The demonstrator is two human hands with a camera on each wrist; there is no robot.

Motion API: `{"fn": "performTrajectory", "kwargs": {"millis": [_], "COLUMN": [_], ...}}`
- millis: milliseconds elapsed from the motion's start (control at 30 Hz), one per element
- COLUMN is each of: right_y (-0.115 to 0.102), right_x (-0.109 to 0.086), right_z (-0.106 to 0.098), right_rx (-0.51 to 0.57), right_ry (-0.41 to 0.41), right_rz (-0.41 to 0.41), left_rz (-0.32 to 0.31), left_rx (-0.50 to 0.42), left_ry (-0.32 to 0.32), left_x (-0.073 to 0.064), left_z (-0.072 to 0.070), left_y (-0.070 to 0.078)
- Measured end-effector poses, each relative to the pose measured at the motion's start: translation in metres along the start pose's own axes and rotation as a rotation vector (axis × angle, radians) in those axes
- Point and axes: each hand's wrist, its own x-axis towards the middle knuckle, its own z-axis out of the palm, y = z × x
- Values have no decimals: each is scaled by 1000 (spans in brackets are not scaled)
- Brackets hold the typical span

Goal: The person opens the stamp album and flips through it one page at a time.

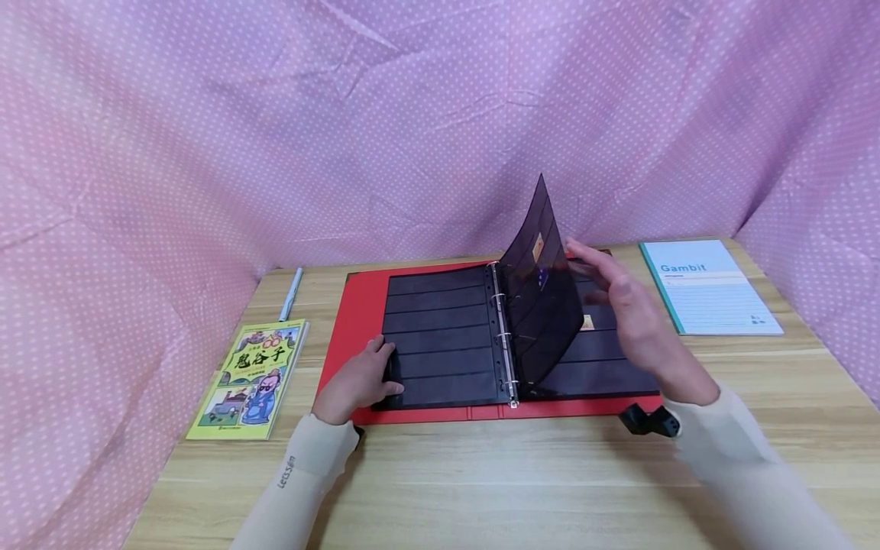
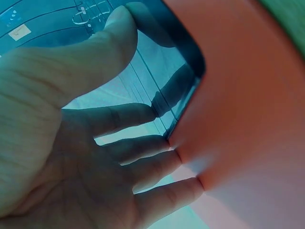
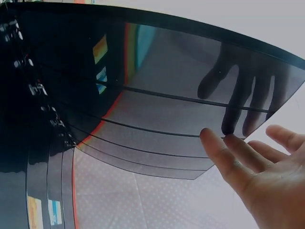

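A red ring binder [image 1: 357,305] lies spread on the table, its metal rings [image 1: 505,336] down the middle. My left hand [image 1: 360,376] rests at the left edge of the black pocket page [image 1: 443,336]; in the left wrist view its thumb lies over the page and its fingertips [image 2: 199,183] touch the red cover. A dark see-through page [image 1: 550,328] stands up from the rings, curved, with two small stamps [image 1: 538,247] showing. Just right of that page is my right hand [image 1: 635,317], fingers extended beside its face. Another stamp [image 1: 587,322] shows on the right-hand page [image 1: 605,374].
A yellow comic book [image 1: 247,382] lies on the left, with a light blue pen [image 1: 291,294] behind it. To the right is a pale blue notebook [image 1: 711,290] marked Gambit. Pink dotted cloth [image 1: 412,137] hangs behind the wooden table [image 1: 481,481].
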Motion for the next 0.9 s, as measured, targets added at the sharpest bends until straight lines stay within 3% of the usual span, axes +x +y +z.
{"fn": "performTrajectory", "kwargs": {"millis": [133,300,533,700,767,900], "right_y": [-2,-2,15,31,36,46], "right_x": [0,-1,-9,-21,-25,-31], "right_z": [7,16,31,41,46,56], "right_rx": [31,23,-15,-46,-103,-246], "right_ry": [-21,-73,-192,-308,-333,-368], "right_rz": [48,32,37,195,267,321], "left_rz": [1,7,15,44,58,70], "left_rx": [-3,-2,-12,-52,-71,-143], "left_ry": [-2,2,12,16,19,44], "left_x": [1,1,1,1,2,5], "left_z": [0,1,1,0,-2,-7], "left_y": [0,0,-1,-6,-10,-20]}}
